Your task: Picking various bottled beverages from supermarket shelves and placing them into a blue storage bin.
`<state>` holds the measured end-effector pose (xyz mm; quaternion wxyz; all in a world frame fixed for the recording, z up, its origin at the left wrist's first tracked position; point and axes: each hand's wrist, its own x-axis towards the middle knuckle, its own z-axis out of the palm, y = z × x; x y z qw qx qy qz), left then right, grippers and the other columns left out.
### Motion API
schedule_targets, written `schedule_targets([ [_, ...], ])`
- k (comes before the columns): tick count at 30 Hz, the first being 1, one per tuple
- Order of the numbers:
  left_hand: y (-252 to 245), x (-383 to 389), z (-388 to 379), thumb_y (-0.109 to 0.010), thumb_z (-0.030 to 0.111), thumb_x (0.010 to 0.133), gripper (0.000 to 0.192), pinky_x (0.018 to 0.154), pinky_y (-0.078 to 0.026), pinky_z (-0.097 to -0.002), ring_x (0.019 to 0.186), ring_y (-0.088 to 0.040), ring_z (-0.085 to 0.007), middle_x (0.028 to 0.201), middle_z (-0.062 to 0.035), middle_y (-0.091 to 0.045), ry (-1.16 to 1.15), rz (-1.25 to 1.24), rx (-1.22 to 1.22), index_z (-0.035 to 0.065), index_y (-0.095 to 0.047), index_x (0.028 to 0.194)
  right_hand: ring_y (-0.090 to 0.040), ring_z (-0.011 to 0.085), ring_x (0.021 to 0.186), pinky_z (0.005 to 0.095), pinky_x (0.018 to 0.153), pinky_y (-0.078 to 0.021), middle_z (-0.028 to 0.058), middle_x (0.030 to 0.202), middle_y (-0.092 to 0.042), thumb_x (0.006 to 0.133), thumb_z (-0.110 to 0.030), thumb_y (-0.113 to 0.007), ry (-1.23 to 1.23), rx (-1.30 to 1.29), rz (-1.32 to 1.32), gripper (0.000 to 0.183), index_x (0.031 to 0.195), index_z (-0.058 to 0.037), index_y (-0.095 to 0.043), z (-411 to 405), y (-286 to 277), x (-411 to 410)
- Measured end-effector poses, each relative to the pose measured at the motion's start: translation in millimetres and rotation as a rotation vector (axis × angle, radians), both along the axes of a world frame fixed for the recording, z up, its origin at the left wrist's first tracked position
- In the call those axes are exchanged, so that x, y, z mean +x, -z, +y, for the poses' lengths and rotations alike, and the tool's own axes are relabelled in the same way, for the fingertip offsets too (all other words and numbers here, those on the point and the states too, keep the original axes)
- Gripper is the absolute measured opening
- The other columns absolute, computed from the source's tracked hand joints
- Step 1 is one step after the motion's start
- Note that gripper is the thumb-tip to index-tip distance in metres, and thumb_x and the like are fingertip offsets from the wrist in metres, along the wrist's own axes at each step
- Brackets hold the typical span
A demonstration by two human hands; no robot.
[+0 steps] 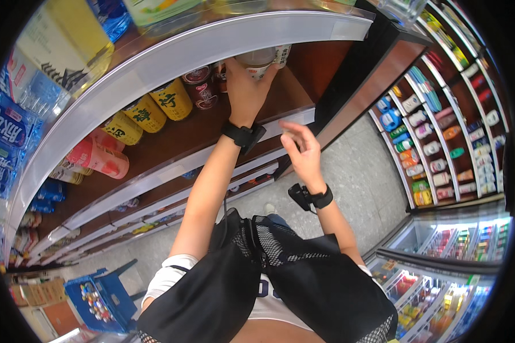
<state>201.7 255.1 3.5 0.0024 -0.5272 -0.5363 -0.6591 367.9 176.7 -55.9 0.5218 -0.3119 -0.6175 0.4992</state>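
Observation:
My left hand (249, 88) reaches into a brown shelf bay and grips a clear-topped container with a white label (257, 62), partly hidden by my fingers. Another white-labelled container (283, 55) stands just right of it. On the other side of the hand are dark red cans (205, 92), then yellow cans (171, 100) and pink containers (98, 156). My right hand (301, 148) is raised in front of the shelf edge with its fingers apart and slightly curled, holding nothing. A black band with a device is strapped on each wrist.
Above the bay, a shelf with a pale front strip (189, 47) carries large bottles (64, 47). A dark upright post (360, 73) bounds the bay at right. Beyond the tiled floor (347, 158) stand shelves of bottles and glass-fronted coolers (437, 266). A blue bin (116, 296) sits at lower left.

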Motion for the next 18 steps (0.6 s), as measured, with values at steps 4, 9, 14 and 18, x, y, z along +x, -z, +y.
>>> schedule_targets([
  [4, -4, -9, -25, -0.085, 0.029, 0.071, 0.086, 0.093, -0.046, -0.0417, 0.109, -0.057, -0.0363, 0.120, -0.0262, -0.055, -0.110, 0.060, -0.026, -0.0084, -0.037, 0.131, -0.059, 0.0189, 0.111, 0.0322, 0.099, -0.0443, 0.0120, 0.121, -0.064, 0.089, -0.011, -0.068, -0.055, 0.078, 0.015, 0.033, 0.118, 0.0026, -0.060, 27, -12, -13],
  [9, -6, -10, -76, -0.087, 0.020, 0.065, 0.088, 0.094, -0.047, -0.0405, 0.113, -0.056, -0.0326, 0.120, -0.0219, -0.055, -0.129, -0.050, -0.065, -0.0047, -0.038, 0.133, -0.054, 0.0232, 0.120, 0.0355, 0.103, -0.0417, 0.0142, 0.130, -0.057, 0.084, -0.012, -0.073, -0.149, 0.164, 0.041, 0.049, 0.127, 0.0011, -0.053, 43, -19, -29],
  [14, 3, 10, -127, -0.090, 0.017, 0.059, 0.090, 0.097, -0.047, -0.0371, 0.116, -0.057, -0.0267, 0.129, -0.0174, -0.055, -0.140, -0.060, -0.044, -0.0031, -0.044, 0.133, -0.040, 0.0356, 0.135, 0.0430, 0.111, -0.0334, 0.0205, 0.145, -0.041, 0.071, -0.017, -0.081, -0.304, 0.493, -0.205, 0.087, 0.144, -0.0016, -0.036, 47, -21, -39],
  [18, 4, 31, -155, -0.093, 0.016, 0.057, 0.098, 0.097, -0.048, -0.0376, 0.116, -0.058, -0.0248, 0.128, -0.0178, -0.056, -0.183, 0.196, 0.057, -0.0022, -0.038, 0.137, -0.046, 0.0377, 0.129, 0.0416, 0.107, -0.0384, 0.0208, 0.139, -0.048, 0.076, -0.014, -0.074, -0.365, 0.642, -0.238, 0.075, 0.141, -0.0013, -0.039, 43, -33, -42],
])
